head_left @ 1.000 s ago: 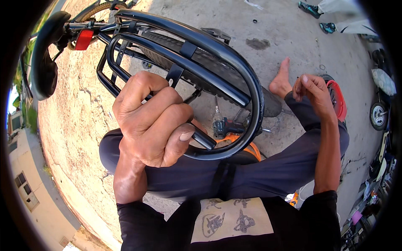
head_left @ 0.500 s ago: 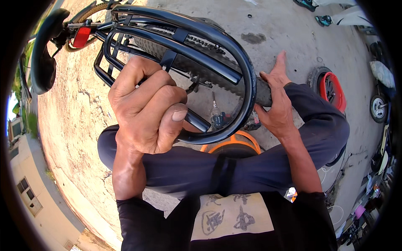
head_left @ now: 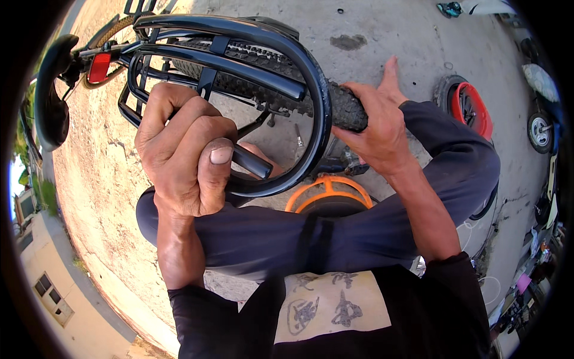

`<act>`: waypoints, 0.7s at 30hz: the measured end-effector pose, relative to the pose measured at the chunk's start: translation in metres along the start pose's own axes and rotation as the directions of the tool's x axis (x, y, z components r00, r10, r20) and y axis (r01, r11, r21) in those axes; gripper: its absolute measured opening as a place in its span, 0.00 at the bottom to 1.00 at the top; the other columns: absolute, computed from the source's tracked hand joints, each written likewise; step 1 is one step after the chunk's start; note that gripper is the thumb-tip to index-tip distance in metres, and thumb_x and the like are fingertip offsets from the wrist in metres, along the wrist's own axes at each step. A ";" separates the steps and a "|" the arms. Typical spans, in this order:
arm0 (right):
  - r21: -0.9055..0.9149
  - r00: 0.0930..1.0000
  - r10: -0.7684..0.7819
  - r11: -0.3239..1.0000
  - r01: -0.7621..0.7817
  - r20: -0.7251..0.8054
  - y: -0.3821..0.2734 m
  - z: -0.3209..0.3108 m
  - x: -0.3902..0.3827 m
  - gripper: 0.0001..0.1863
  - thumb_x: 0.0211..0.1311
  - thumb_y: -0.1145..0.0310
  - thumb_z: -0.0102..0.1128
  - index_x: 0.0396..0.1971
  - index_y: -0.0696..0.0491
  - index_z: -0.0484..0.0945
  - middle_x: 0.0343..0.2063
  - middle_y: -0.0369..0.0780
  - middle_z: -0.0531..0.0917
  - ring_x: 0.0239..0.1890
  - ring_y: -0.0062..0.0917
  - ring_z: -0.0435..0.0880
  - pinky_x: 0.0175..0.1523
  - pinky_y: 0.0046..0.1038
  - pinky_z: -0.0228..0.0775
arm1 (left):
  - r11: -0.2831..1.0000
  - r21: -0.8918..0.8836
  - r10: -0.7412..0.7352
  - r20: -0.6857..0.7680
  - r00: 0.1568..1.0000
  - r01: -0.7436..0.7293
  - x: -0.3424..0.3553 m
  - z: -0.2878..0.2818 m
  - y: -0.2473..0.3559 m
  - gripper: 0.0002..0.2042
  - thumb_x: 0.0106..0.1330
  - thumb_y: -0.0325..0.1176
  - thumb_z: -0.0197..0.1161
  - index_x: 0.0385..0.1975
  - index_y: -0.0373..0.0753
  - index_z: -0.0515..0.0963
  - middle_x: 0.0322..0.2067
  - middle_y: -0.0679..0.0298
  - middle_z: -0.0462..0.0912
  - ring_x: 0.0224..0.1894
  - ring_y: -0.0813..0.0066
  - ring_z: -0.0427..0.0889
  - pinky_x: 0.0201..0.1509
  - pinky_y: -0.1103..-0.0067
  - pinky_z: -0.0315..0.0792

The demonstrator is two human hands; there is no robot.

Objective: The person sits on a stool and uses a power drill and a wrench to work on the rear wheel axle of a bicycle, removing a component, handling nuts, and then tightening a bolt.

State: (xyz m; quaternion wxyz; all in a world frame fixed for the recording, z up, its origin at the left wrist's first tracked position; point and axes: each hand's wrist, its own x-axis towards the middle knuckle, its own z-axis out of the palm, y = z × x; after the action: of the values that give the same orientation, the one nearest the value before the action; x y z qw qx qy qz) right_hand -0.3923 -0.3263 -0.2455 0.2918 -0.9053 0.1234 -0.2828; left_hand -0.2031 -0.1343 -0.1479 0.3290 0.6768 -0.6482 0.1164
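Observation:
My left hand (head_left: 185, 155) is closed round the glossy black tubular rack (head_left: 269, 81) on the bicycle, at the left-middle of the picture. Behind the rack runs the knobbly rear tyre (head_left: 350, 107), which my right hand (head_left: 376, 131) grips at its right end, just outside the rack's curved loop. A black saddle (head_left: 52, 116) and a red reflector (head_left: 99, 66) are at the upper left. Below the tyre, a power tool (head_left: 338, 163) lies partly hidden, near an orange curved frame (head_left: 329, 184) with a dark centre.
My bare foot (head_left: 391, 78) is beyond my right hand, near a small wheel with red plastic (head_left: 478, 113). Parked vehicles (head_left: 541, 131) and clutter line the right edge. Another person's shoe (head_left: 448, 10) shows at top right. A beige building (head_left: 54, 299) stands lower left.
My right hand has moved left from mid-air onto the tyre and now grips it. The bicycle and rack, with my left hand on them, have shifted left and upward in the picture.

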 end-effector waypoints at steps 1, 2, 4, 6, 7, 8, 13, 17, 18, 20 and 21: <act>0.017 0.999 0.032 0.999 -0.032 0.028 0.001 -0.001 0.000 0.29 0.44 0.74 0.78 0.49 0.58 0.77 0.42 0.47 0.84 0.44 0.42 0.85 0.48 0.36 0.79 | 1.000 0.010 -0.002 -0.007 1.000 0.002 -0.001 0.001 0.000 0.13 0.63 0.38 0.56 0.21 0.35 0.77 0.19 0.61 0.73 0.29 0.62 0.71 0.32 0.71 0.66; 0.033 0.996 0.063 0.997 -0.065 0.057 0.000 -0.001 0.000 0.29 0.44 0.74 0.78 0.49 0.58 0.77 0.43 0.47 0.84 0.45 0.42 0.85 0.48 0.36 0.79 | 1.000 0.020 -0.005 -0.014 1.000 0.005 -0.001 0.001 -0.001 0.13 0.63 0.38 0.57 0.21 0.35 0.77 0.19 0.62 0.73 0.29 0.62 0.71 0.32 0.71 0.66; 0.036 0.996 0.066 0.997 -0.068 0.060 0.001 -0.001 -0.001 0.29 0.44 0.74 0.78 0.50 0.58 0.77 0.43 0.47 0.84 0.45 0.42 0.85 0.49 0.36 0.79 | 1.000 0.012 -0.014 -0.008 1.000 0.014 0.000 0.001 0.000 0.13 0.62 0.38 0.57 0.21 0.35 0.77 0.19 0.61 0.74 0.29 0.62 0.71 0.32 0.71 0.66; 0.045 0.996 0.071 0.996 -0.073 0.061 0.001 0.000 -0.002 0.29 0.44 0.75 0.78 0.50 0.58 0.77 0.43 0.47 0.84 0.45 0.43 0.85 0.49 0.36 0.79 | 1.000 0.007 -0.024 0.004 1.000 0.024 0.000 0.001 0.000 0.13 0.62 0.38 0.57 0.21 0.35 0.78 0.19 0.61 0.74 0.29 0.62 0.71 0.32 0.71 0.66; 0.038 0.998 0.053 0.998 -0.054 0.044 0.003 0.000 -0.003 0.30 0.44 0.75 0.78 0.51 0.58 0.77 0.43 0.47 0.84 0.46 0.43 0.85 0.50 0.36 0.78 | 1.000 0.010 -0.023 0.004 1.000 0.023 0.000 0.001 0.000 0.12 0.61 0.37 0.57 0.21 0.35 0.78 0.20 0.61 0.73 0.29 0.62 0.71 0.32 0.71 0.66; 0.031 0.999 0.034 0.999 -0.035 0.028 0.005 0.001 -0.005 0.31 0.44 0.75 0.78 0.52 0.58 0.77 0.44 0.47 0.84 0.46 0.43 0.85 0.51 0.37 0.78 | 1.000 0.013 -0.022 0.005 1.000 0.022 -0.001 0.000 0.000 0.12 0.61 0.37 0.57 0.21 0.36 0.78 0.20 0.62 0.73 0.29 0.62 0.71 0.32 0.71 0.66; -0.312 0.932 0.352 0.898 -0.310 0.088 0.083 0.003 -0.092 0.27 0.49 0.68 0.76 0.51 0.55 0.81 0.49 0.47 0.83 0.50 0.42 0.84 0.55 0.41 0.75 | 1.000 0.002 0.010 -0.007 1.000 -0.010 0.000 0.000 -0.002 0.12 0.60 0.37 0.57 0.21 0.36 0.78 0.20 0.62 0.73 0.28 0.62 0.70 0.32 0.71 0.67; -0.757 0.203 0.786 0.617 -0.215 0.583 0.111 -0.004 -0.139 0.18 0.54 0.57 0.73 0.39 0.56 0.88 0.44 0.47 0.87 0.48 0.46 0.85 0.54 0.44 0.76 | 1.000 -0.024 -0.012 -0.006 1.000 0.012 0.001 0.002 0.000 0.12 0.60 0.37 0.57 0.22 0.35 0.78 0.19 0.61 0.73 0.28 0.62 0.71 0.32 0.71 0.66; -0.753 0.195 0.784 0.620 -0.220 0.589 0.105 0.005 -0.140 0.18 0.54 0.57 0.73 0.39 0.56 0.88 0.44 0.47 0.87 0.48 0.46 0.85 0.54 0.44 0.76 | 1.000 -0.026 -0.015 0.006 1.000 0.015 -0.001 0.003 -0.001 0.12 0.60 0.37 0.57 0.22 0.35 0.78 0.19 0.61 0.73 0.28 0.62 0.71 0.32 0.71 0.66; -0.610 0.282 0.709 0.703 -0.367 0.647 0.088 0.027 -0.134 0.16 0.56 0.59 0.72 0.38 0.56 0.87 0.39 0.48 0.88 0.47 0.45 0.86 0.51 0.44 0.77 | 1.000 -0.007 -0.013 0.007 1.000 0.014 -0.002 0.000 -0.001 0.13 0.61 0.37 0.57 0.22 0.34 0.78 0.19 0.60 0.74 0.29 0.61 0.71 0.31 0.70 0.66; -0.610 0.284 0.711 0.700 -0.372 0.643 0.087 0.031 -0.133 0.16 0.56 0.59 0.72 0.38 0.56 0.87 0.39 0.48 0.88 0.47 0.45 0.86 0.51 0.44 0.77 | 1.000 0.002 -0.022 0.011 1.000 0.022 -0.002 -0.001 0.000 0.13 0.62 0.37 0.56 0.22 0.34 0.78 0.19 0.60 0.74 0.29 0.61 0.72 0.32 0.70 0.65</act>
State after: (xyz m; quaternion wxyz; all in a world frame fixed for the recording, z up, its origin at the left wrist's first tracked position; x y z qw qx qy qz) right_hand -0.4866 -0.3298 -0.3766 0.2290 -0.8542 0.3165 0.3431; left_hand -0.2033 -0.1318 -0.1480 0.3257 0.6848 -0.6426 0.1097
